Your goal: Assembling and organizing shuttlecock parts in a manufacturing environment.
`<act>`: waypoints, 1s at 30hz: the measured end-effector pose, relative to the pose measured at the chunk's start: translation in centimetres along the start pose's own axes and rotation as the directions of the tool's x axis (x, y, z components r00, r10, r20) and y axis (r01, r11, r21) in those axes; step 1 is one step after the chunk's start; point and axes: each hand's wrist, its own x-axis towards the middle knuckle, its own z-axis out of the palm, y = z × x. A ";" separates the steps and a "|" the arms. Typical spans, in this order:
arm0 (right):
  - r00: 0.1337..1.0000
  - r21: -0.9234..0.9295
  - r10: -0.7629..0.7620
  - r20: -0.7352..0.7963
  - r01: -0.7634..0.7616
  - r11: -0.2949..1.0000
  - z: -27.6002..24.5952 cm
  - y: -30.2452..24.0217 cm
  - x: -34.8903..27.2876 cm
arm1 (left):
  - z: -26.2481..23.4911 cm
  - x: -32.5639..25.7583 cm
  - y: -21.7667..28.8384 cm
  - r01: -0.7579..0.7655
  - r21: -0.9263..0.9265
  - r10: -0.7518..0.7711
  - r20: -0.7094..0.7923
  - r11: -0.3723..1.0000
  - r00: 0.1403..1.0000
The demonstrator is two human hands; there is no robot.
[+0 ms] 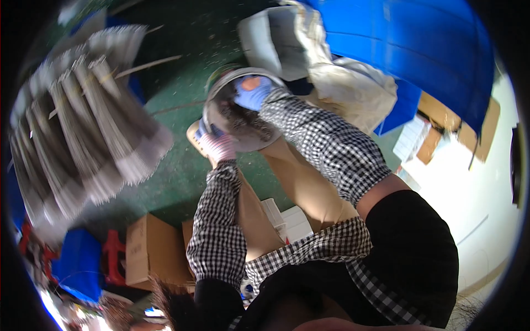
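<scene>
A round, light-coloured tub (251, 144) is tilted in front of my lower legs, with dark small bits inside that are too blurred to name. My left hand (218, 146), in a pink-and-white striped glove, is closed on the tub's near left rim. Inside the tub's mouth, toward its far right side, is my right hand (254, 95) in a blue glove with an orange-pink patch. Motion smears its fingers, so whether it holds anything is unclear. Checked black-and-white sleeves cover both forearms. A tan shoe (196, 138) shows beside my left hand.
Bundles of long grey strips (94, 121) stand at left. A whitish sack (353, 91) and blue sheeting (408, 41) lie beyond my right arm. Cardboard boxes (149, 248) and a blue bin (80, 265) are at lower left. The green floor (171, 182) has scattered scraps.
</scene>
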 end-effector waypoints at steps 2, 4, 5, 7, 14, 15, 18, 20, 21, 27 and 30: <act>0.995 -0.042 0.094 0.018 -0.093 0.995 0.7 0.3 -0.7 | 1.0 -1.3 -0.3 -0.006 -0.064 0.012 0.084 0.998 0.996; 0.999 0.036 0.010 -0.033 -0.009 0.999 -0.3 -4.7 -0.2 | -5.1 3.2 2.2 -0.633 0.627 0.556 0.356 0.455 0.752; 0.998 0.090 0.060 -0.025 -0.057 0.994 0.4 -3.1 0.1 | -3.5 2.3 2.3 -0.613 0.762 0.496 0.457 0.211 0.739; 0.994 0.134 0.068 -0.087 -0.056 0.989 2.6 0.1 0.6 | -0.4 1.3 2.1 -0.680 0.732 0.361 0.628 0.024 0.689; 0.925 0.249 -0.242 -0.293 0.319 0.914 2.7 -1.5 0.7 | -1.9 1.0 4.2 -0.662 0.701 0.465 0.508 0.266 0.725; 0.936 0.224 -0.228 -0.267 0.290 0.930 3.1 -1.6 0.9 | -1.5 0.6 4.4 -0.620 0.777 0.444 0.521 0.107 0.729; 0.926 0.090 -0.247 -0.285 0.283 0.955 4.8 -0.5 3.2 | 1.1 -0.9 3.3 -0.578 0.799 0.377 0.491 0.165 0.786; 0.898 0.029 -0.298 -0.325 0.325 0.945 5.2 -0.3 4.3 | 1.9 -1.5 3.0 -0.589 0.807 0.382 0.553 -0.026 0.740; 0.907 -0.010 -0.293 -0.303 0.305 0.952 5.1 -0.3 4.3 | 2.3 -1.4 3.1 -0.546 0.812 0.353 0.581 -0.205 0.733; 0.734 0.098 -0.334 -0.592 0.477 0.874 2.7 -1.1 -4.3 | -1.6 1.7 4.3 -0.632 0.764 0.320 0.636 -0.132 0.702; 0.725 0.174 -0.332 -0.603 0.526 0.832 -1.7 1.6 -7.9 | -3.4 1.6 6.5 -0.532 0.792 0.244 0.603 -0.300 0.760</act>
